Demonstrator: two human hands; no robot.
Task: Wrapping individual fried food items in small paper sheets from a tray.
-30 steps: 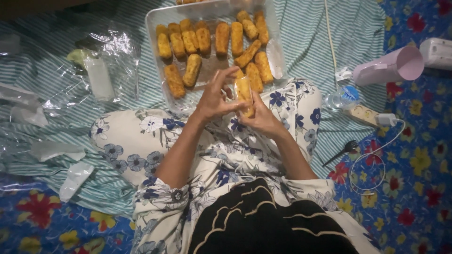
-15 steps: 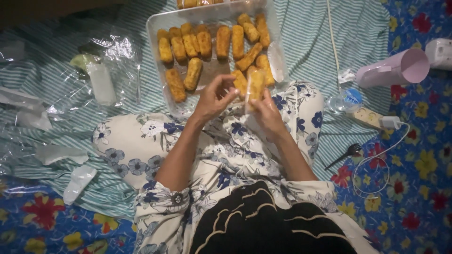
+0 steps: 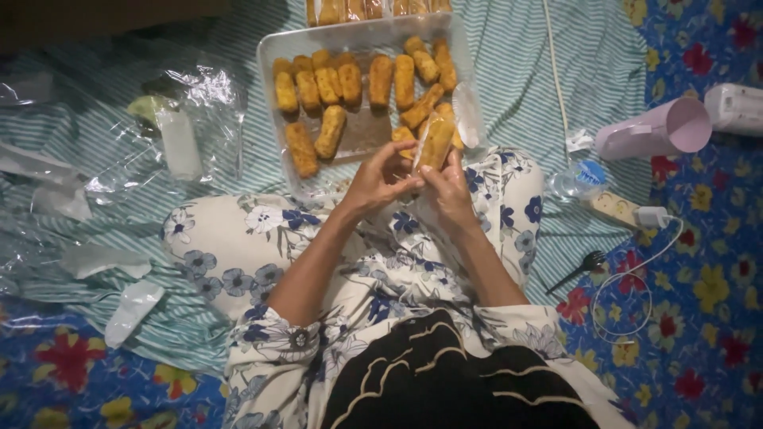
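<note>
Right hand [image 3: 451,191]: fingers closed around one breaded stick [image 3: 435,143], seemingly in clear wrap. Left hand [image 3: 380,179]: fingertips pinching its lower end. White tray [image 3: 270,103] just beyond.

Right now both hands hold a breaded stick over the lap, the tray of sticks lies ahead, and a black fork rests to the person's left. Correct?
Not quite. The head view shows the black fork on the person's right. Otherwise correct: left hand and right hand hold a breaded stick, tray ahead.
</note>
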